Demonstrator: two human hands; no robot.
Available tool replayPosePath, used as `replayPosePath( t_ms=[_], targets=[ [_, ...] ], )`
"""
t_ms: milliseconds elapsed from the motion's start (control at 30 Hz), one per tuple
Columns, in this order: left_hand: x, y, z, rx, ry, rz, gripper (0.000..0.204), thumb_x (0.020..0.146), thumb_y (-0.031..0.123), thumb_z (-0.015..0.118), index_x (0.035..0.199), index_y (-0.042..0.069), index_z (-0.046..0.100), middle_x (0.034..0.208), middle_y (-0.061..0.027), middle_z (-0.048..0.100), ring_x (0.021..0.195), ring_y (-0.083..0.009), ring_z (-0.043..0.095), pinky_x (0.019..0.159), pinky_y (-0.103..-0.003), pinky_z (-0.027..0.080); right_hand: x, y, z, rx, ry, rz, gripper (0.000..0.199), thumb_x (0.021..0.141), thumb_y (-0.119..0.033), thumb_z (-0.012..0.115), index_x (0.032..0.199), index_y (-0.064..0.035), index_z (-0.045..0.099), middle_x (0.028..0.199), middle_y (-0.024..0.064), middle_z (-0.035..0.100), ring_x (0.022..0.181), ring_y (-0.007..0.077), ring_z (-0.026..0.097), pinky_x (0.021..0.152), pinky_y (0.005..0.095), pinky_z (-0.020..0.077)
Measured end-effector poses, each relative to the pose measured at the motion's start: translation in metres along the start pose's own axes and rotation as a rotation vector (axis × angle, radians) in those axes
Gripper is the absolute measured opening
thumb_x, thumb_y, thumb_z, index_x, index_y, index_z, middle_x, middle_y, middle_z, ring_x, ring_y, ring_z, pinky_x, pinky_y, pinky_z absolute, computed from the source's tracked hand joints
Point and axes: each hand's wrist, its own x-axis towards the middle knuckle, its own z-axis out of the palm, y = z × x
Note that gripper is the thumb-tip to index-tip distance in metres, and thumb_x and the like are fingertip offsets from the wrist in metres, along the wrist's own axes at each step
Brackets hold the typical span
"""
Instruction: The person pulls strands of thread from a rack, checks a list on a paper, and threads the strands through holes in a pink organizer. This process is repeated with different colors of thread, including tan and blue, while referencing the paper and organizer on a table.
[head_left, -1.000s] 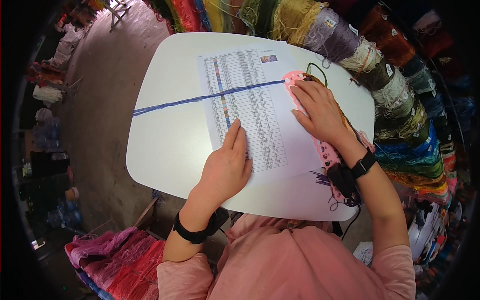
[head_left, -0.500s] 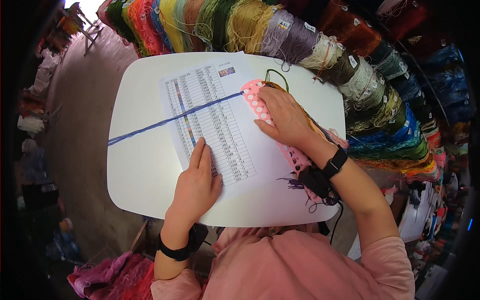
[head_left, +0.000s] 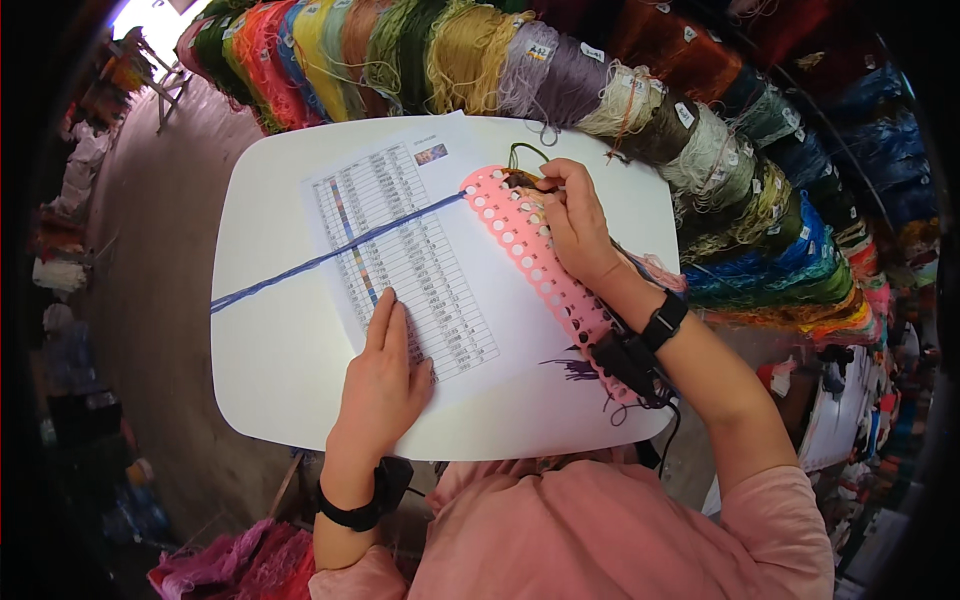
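At the white oval table (head_left: 280,370), the right hand (head_left: 575,225) pinches olive thread (head_left: 520,152) at the pink perforated plastic organiser strip's (head_left: 530,250) twelve-o'clock end; the left hand (head_left: 385,380) lies flat, open, steadying the printed colour chart (head_left: 420,260). Keeping that finger on the row should prevent mismatches.

The right hand (head_left: 578,222) now sits higher on the pink perforated strip (head_left: 545,262), fingertips at its top end, baring holes it covered before. The left hand (head_left: 383,380) is lower on the printed sheet (head_left: 420,262).
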Motion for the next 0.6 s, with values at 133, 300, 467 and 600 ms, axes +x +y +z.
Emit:
replayPosePath(
  t_ms=[133,300,467,600],
  targets=[
    [-0.002,0.002,-0.003,0.008,0.001,0.0,0.054,0.066,0.007,0.055,0.112,-0.009,0.033,0.125,-0.0217,0.027,0.074,-0.0345,0.054,0.068,-0.036,0.044,0.002,-0.007,0.001,-0.043,-0.024,-0.067,0.025,0.069,0.001,0.042,0.094,0.0024,0.04,0.088,0.0154,0.042,0.078,0.0262,0.046,0.072,0.0312,0.0388],
    [0.0,0.0,-0.002,-0.004,-0.022,-0.043,0.054,0.066,0.009,0.055,0.112,-0.009,0.032,0.124,-0.0215,0.027,0.077,-0.0353,0.053,0.068,-0.037,0.044,0.003,-0.012,0.003,-0.034,-0.089,-0.055,0.027,0.069,-0.001,0.046,0.096,0.0006,0.045,0.094,0.0151,0.044,0.082,0.0269,0.048,0.074,0.031,0.0394],
    [-0.002,-0.003,0.0,0.012,0.018,0.004,0.054,0.067,0.01,0.055,0.113,-0.008,0.032,0.124,-0.0214,0.028,0.079,-0.0362,0.052,0.068,-0.037,0.044,0.004,-0.018,0.004,-0.147,-0.189,-0.134,0.028,0.068,-0.004,0.05,0.096,-0.0042,0.054,0.098,0.013,0.046,0.083,0.026,0.047,0.074,0.0308,0.0394],
    [-0.002,-0.006,0.003,0.013,0.021,0.013,0.055,0.067,0.01,0.055,0.113,-0.009,0.032,0.124,-0.0217,0.028,0.082,-0.0358,0.052,0.069,-0.037,0.045,0.004,-0.018,0.006,-0.296,-0.249,-0.182,0.031,0.069,-0.01,0.053,0.099,-0.0077,0.054,0.103,0.0125,0.044,0.088,0.0252,0.045,0.077,0.0323,0.0374]
  ],
)
